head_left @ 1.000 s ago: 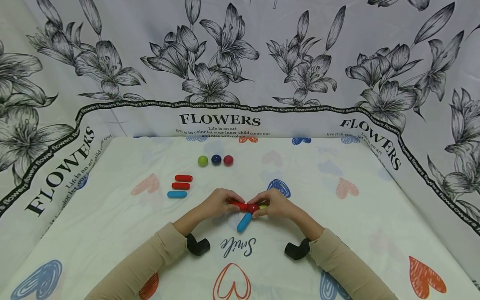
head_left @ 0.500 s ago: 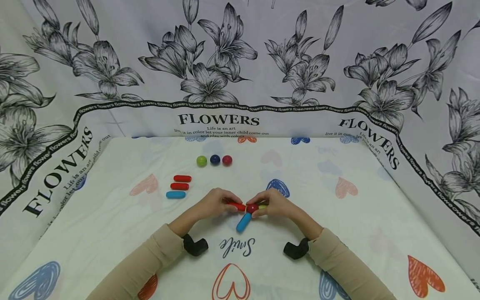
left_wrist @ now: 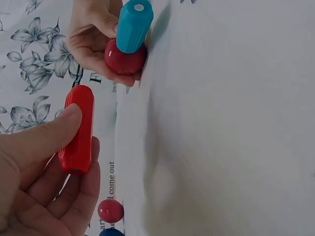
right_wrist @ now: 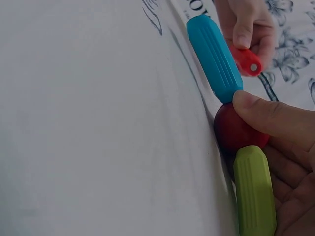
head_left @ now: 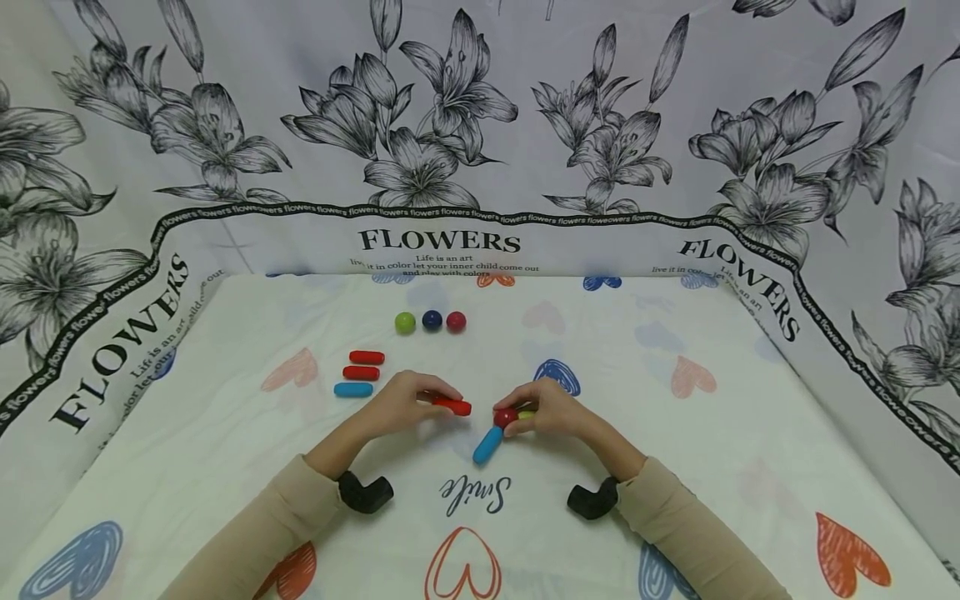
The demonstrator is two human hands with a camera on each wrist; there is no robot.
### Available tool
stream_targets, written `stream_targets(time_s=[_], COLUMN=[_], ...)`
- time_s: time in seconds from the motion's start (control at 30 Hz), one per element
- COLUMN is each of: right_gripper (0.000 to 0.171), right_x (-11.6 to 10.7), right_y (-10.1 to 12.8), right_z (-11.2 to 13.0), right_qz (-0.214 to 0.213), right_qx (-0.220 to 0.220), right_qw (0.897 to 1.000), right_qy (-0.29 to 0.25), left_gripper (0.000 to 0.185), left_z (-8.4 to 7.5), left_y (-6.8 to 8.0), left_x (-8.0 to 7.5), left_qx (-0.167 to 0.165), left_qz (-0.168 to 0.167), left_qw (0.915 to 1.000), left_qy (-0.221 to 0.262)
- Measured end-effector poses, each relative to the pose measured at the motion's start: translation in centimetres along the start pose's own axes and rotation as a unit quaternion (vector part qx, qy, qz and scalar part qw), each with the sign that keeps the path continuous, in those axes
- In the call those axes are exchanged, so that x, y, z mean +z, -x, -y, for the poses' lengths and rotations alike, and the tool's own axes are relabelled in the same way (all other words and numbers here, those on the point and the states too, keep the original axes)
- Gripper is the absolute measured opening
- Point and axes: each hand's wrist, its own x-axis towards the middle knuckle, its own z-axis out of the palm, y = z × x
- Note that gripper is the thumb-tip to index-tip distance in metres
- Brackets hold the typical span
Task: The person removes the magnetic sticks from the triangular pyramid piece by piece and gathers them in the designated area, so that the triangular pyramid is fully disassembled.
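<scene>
My left hand (head_left: 408, 402) pinches a red magnetic building stick (left_wrist: 78, 132) between thumb and fingers, apart from the other pieces. A pale disc shows on the stick's end in the right wrist view. My right hand (head_left: 551, 407) grips a dark red ball (right_wrist: 235, 129), thumb on its near side. A blue stick (right_wrist: 214, 58) and a lime green stick (right_wrist: 254, 191) both touch that ball, pointing different ways. From the head camera the green stick is mostly hidden by the right fingers, while the blue one (head_left: 487, 446) slants toward the front.
Two red sticks (head_left: 367, 357) and a blue stick (head_left: 353, 389) lie in a column left of the hands. Behind them stand a green ball (head_left: 405, 322), a dark blue ball (head_left: 432, 321) and a red ball (head_left: 456, 322). A flower-printed cloth (head_left: 450, 175) hangs behind the table.
My left hand has drawn the red stick away to the left, from against or close beside the red ball. The right hand stays in place with the ball.
</scene>
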Motion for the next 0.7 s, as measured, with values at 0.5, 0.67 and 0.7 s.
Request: stream_targets(time_s=[0.5, 0.67, 0.7], right_gripper=[0.033, 0.032, 0.033], right_x=[0.0, 0.1, 0.1], right_y=[0.2, 0.3, 0.3], right_z=[0.3, 0.2, 0.1], right_qz=[-0.005, -0.007, -0.007], right_qx=[-0.004, -0.004, -0.004], right_qw=[1.0, 1.0, 1.0], right_qy=[-0.006, -0.006, -0.006], left_gripper=[0.023, 0.023, 0.023], left_z=[1.3, 2.0, 2.1], left_y=[2.5, 3.3, 3.5], left_x=[-2.0, -2.5, -2.6], left_qx=[-0.014, -0.036, -0.04], left_qz=[-0.034, -0.037, -0.04], left_qw=[0.9993, 0.9987, 0.9984], left_qy=[0.007, 0.004, 0.003])
